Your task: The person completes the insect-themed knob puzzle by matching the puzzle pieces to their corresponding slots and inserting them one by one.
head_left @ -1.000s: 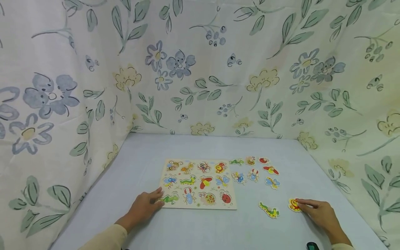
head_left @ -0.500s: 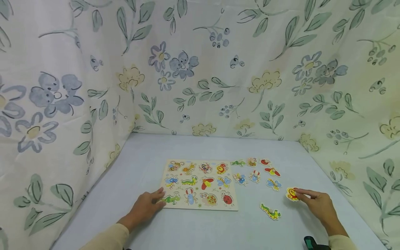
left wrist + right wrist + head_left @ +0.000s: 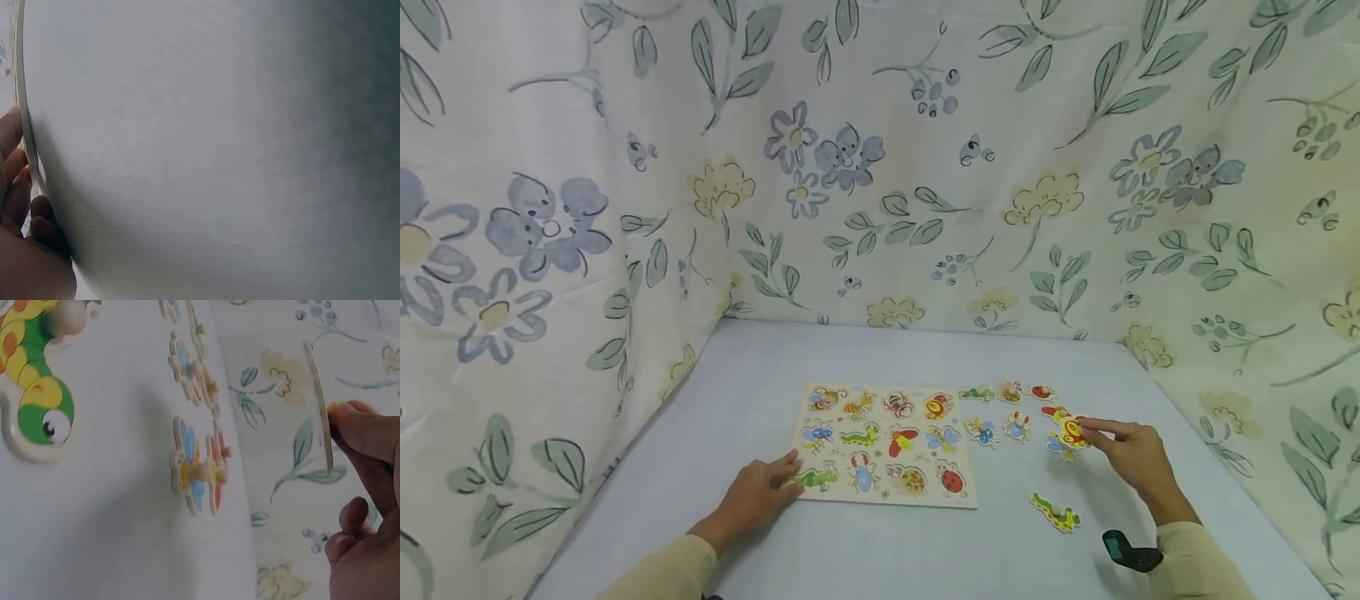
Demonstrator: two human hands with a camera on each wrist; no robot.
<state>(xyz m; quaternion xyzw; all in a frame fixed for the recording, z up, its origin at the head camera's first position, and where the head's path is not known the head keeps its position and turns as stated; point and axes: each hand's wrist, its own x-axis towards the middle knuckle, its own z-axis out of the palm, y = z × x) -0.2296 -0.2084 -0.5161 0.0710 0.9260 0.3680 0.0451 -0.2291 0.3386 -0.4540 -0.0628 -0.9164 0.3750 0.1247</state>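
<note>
My right hand [image 3: 1131, 454] pinches a red-and-yellow bug puzzle piece [image 3: 1070, 432] in the air over the right side of the table. In the right wrist view this puzzle piece [image 3: 320, 400] shows edge-on, with thumb and finger at its back; its knob is hidden. At the near left corner of a wooden insect puzzle board [image 3: 880, 454], my left hand [image 3: 756, 498] holds the edge with thumb and fingers. The left wrist view shows the fingers [image 3: 17, 194] against the board's edge. A dragonfly piece [image 3: 1054, 446] lies partly hidden behind the held one.
Several knobbed pieces lie right of the board, among them a ladybird [image 3: 1042, 391], a blue beetle [image 3: 1017, 426] and a green grasshopper [image 3: 977, 392]. Nearer me is a caterpillar piece [image 3: 1056, 512]. Floral cloth [image 3: 895, 250] walls the table [image 3: 760, 358] at the back and sides.
My right hand has raised the red-and-yellow puzzle piece and moved it left and away from me, over the dragonfly piece. The left hand stays at the board's corner. The view has shifted slightly.
</note>
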